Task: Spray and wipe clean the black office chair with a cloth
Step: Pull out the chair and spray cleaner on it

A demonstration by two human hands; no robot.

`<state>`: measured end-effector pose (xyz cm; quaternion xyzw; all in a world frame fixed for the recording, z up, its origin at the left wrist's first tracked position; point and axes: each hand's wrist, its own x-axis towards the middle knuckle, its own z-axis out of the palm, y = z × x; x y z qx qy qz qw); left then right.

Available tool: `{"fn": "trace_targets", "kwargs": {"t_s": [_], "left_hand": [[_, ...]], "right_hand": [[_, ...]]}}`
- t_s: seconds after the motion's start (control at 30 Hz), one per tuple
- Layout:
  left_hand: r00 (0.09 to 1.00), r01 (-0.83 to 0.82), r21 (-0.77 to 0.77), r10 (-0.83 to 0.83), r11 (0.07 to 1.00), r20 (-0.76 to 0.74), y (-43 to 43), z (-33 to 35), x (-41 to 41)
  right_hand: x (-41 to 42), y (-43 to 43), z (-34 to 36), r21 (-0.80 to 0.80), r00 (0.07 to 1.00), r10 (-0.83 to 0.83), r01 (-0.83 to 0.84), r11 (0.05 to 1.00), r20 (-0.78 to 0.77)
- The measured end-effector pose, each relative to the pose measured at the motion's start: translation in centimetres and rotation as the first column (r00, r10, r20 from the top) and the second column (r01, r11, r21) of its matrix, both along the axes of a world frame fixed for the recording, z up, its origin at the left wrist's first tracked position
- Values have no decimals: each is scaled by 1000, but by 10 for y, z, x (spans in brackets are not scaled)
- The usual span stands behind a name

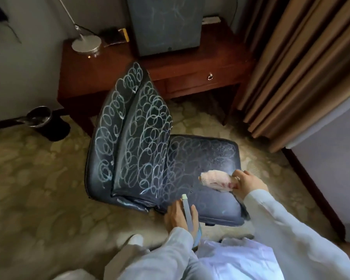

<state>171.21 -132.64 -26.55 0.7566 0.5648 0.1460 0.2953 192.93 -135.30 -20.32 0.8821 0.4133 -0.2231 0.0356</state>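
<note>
The black office chair (133,138) stands mid-frame, its backrest covered in white looping scribbles; fainter scribbles and wet droplets show on the seat (206,158). My right hand (249,183) grips a bunched pinkish cloth (216,180) that rests on the seat's right side. My left hand (180,217) holds a spray bottle (187,211) at the seat's near edge, its pale nozzle pointing toward the seat. The bottle's body is mostly hidden by my hand and sleeve.
A dark wooden desk (190,69) stands behind the chair, bearing a lamp base (86,43) and a scribbled dark box (166,23). A black waste bin (42,123) sits on the patterned carpet at the left. Brown curtains (301,67) hang at the right.
</note>
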Motion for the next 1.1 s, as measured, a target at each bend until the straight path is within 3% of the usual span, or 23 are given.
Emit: {"fn": "trace_targets", "kwargs": {"t_s": [0.23, 0.4, 0.5, 0.57, 0.7, 0.77, 0.8, 0.87, 1.03, 1.1], "left_hand": [[980, -200, 44, 200, 979, -13, -37, 13, 46], [975, -109, 199, 144, 974, -168, -64, 12, 52], [959, -39, 108, 68, 993, -275, -76, -3, 48], [944, -15, -126, -28, 992, -330, -73, -7, 39], [963, -107, -8, 101, 994, -249, -53, -15, 22], [981, -74, -71, 60, 995, -182, -53, -20, 9], [973, -64, 48, 73, 997, -219, -57, -30, 1], [949, -135, 102, 158, 986, -272, -57, -42, -14], [874, -373, -242, 252, 895, -416, -45, -106, -65], [864, -422, -176, 335, 890, -377, -47, -134, -81]], "right_hand": [[61, -12, 2, 17, 998, 54, -55, 998, 7], [75, -16, -2, 9, 996, 88, -88, 996, -13], [78, -19, -8, 17, 995, 97, -96, 995, -21], [79, -20, -12, 17, 995, 99, -99, 995, -30], [78, -20, -16, 9, 994, 104, -104, 995, -45], [77, -20, -18, 9, 993, 106, -106, 994, -44], [75, -20, -18, 8, 994, 101, -101, 995, -45], [72, -21, -23, 8, 994, 92, -92, 996, -50], [57, -20, -33, -24, 993, 100, -102, 995, -62], [48, -18, -36, -40, 990, 122, -125, 991, -66]]}}
